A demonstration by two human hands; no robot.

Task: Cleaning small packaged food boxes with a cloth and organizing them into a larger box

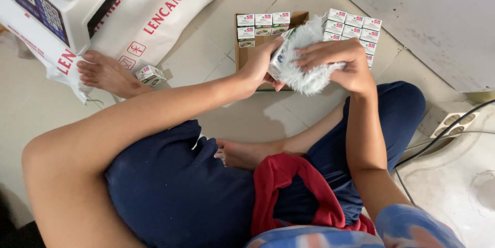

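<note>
On a tiled floor, the left hand grips a small box steady while the right hand presses a white fluffy cloth around it — just above the open carton and stacked boxes.

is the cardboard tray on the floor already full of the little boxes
No, the cardboard tray holds only a few small boxes along its far end, the rest showing bare.

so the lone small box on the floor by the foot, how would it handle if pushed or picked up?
The small box is probably light: it looks like thin printed carton, the same as the boxes stacked in the cardboard tray. Its flat faces suggest it would slide on the smooth floor tiles rather than roll. It may dent if squeezed hard, though contents are hidden.
</note>
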